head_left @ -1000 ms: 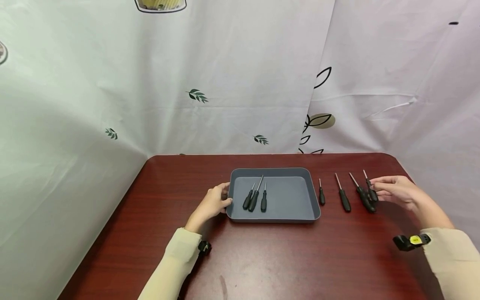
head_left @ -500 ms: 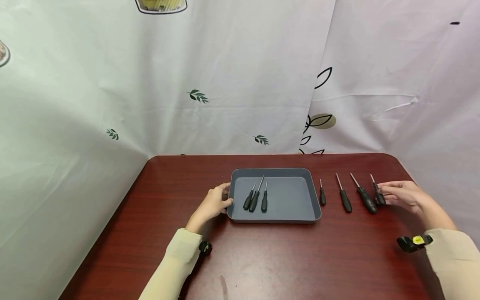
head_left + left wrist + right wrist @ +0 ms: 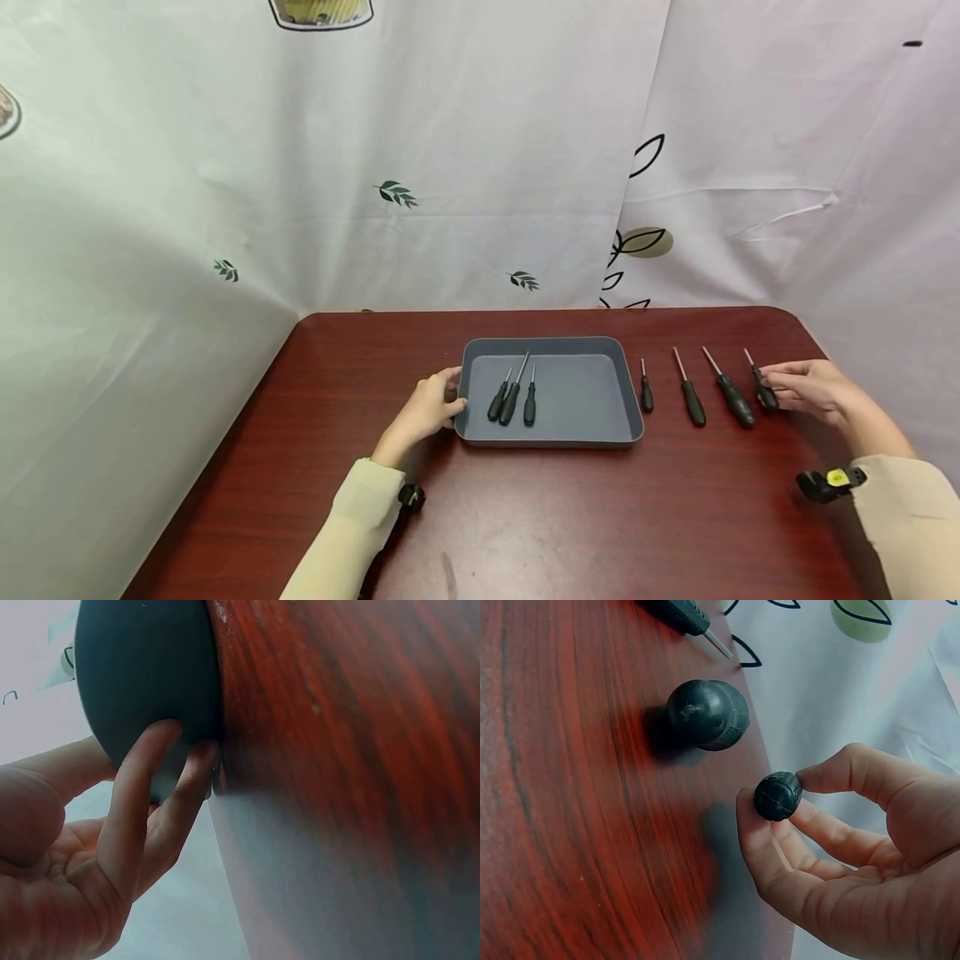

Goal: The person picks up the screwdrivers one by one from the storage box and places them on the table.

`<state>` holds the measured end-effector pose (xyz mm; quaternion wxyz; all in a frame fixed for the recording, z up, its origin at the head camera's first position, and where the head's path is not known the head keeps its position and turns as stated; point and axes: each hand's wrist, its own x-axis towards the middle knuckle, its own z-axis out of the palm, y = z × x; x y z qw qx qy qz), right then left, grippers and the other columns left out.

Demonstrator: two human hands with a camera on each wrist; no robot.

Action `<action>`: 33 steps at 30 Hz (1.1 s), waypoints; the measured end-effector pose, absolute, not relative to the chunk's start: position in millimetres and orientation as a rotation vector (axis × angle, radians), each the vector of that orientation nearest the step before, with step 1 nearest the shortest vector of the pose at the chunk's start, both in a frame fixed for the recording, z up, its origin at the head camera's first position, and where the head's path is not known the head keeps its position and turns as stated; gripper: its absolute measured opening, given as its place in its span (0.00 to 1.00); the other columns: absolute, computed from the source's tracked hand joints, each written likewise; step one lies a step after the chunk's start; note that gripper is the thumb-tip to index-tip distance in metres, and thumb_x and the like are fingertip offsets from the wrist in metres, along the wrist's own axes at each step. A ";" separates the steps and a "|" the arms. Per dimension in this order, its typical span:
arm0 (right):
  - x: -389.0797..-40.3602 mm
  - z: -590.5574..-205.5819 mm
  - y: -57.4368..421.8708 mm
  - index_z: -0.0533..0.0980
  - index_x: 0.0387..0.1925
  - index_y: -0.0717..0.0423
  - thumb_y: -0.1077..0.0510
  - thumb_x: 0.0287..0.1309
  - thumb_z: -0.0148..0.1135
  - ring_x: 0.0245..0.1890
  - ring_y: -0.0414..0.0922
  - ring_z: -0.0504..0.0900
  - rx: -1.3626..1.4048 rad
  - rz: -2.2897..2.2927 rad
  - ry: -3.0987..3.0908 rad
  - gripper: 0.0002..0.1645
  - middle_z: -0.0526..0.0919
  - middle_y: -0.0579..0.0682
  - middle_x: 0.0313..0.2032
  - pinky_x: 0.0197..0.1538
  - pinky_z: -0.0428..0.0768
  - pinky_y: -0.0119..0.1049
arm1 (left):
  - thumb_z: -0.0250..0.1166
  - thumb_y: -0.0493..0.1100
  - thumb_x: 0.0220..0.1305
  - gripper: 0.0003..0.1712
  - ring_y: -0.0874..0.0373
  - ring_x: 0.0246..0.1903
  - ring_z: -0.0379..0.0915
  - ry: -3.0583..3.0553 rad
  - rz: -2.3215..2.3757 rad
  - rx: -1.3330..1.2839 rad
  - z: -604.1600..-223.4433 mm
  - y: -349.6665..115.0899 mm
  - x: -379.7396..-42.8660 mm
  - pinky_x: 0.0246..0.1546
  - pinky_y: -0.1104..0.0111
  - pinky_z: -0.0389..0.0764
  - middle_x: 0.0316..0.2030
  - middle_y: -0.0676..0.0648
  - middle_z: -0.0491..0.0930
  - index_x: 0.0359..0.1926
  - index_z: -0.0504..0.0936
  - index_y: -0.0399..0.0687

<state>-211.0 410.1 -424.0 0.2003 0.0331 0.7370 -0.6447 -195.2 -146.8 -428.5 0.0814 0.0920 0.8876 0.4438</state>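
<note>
Grips tray (image 3: 581, 396) at left side with left hand (image 3: 426, 407), likely for steadiness | pinches rightmost screwdriver (image 3: 766, 395) by handle (image 3: 778, 798) with right hand (image 3: 810, 390), perhaps for control

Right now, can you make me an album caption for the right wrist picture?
The right grip pinches a black screwdriver; nearby, a thicker one lies on the reddish table.

The held black-handled screwdriver (image 3: 766, 395) slants, right of the gray tray (image 3: 581, 400).
</note>
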 end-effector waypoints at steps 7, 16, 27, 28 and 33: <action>-211.8 -425.0 410.6 0.80 0.28 0.37 0.63 0.64 0.50 0.29 0.35 0.81 0.111 -1.763 2.095 0.20 0.82 0.38 0.29 0.33 0.82 0.32 | 0.59 0.30 0.60 0.33 0.50 0.35 0.79 2.629 1.340 0.310 -430.1 -148.6 -195.2 0.20 0.67 0.81 0.44 0.34 0.76 0.65 0.60 0.35; -213.6 -426.3 412.7 0.80 0.26 0.37 0.64 0.64 0.51 0.28 0.34 0.80 0.116 -1.774 2.106 0.20 0.82 0.37 0.28 0.31 0.81 0.31 | 0.59 0.30 0.60 0.33 0.51 0.35 0.79 2.631 1.341 0.300 -430.9 -148.4 -195.6 0.20 0.67 0.81 0.45 0.34 0.76 0.65 0.60 0.36; -215.0 -427.3 410.2 0.81 0.28 0.47 0.67 0.60 0.52 0.24 0.34 0.79 0.084 -1.657 2.313 0.15 0.80 0.36 0.25 0.29 0.81 0.30 | 0.60 0.30 0.60 0.33 0.49 0.36 0.79 2.625 1.357 0.293 -427.8 -147.5 -193.6 0.19 0.67 0.81 0.44 0.34 0.76 0.65 0.61 0.36; -215.3 -427.7 409.9 0.81 0.29 0.50 0.67 0.59 0.53 0.24 0.34 0.78 0.084 -1.620 2.346 0.13 0.80 0.36 0.25 0.29 0.81 0.30 | 0.59 0.30 0.60 0.32 0.49 0.36 0.79 2.625 1.355 0.296 -428.1 -147.7 -193.6 0.20 0.67 0.81 0.45 0.34 0.76 0.65 0.61 0.36; -218.2 -430.6 408.6 0.79 0.35 0.73 0.66 0.57 0.55 0.24 0.34 0.78 0.094 -1.485 2.484 0.11 0.80 0.38 0.25 0.29 0.81 0.31 | 0.59 0.31 0.60 0.32 0.49 0.35 0.79 2.626 1.352 0.308 -429.2 -148.1 -194.7 0.20 0.67 0.81 0.45 0.34 0.76 0.65 0.61 0.36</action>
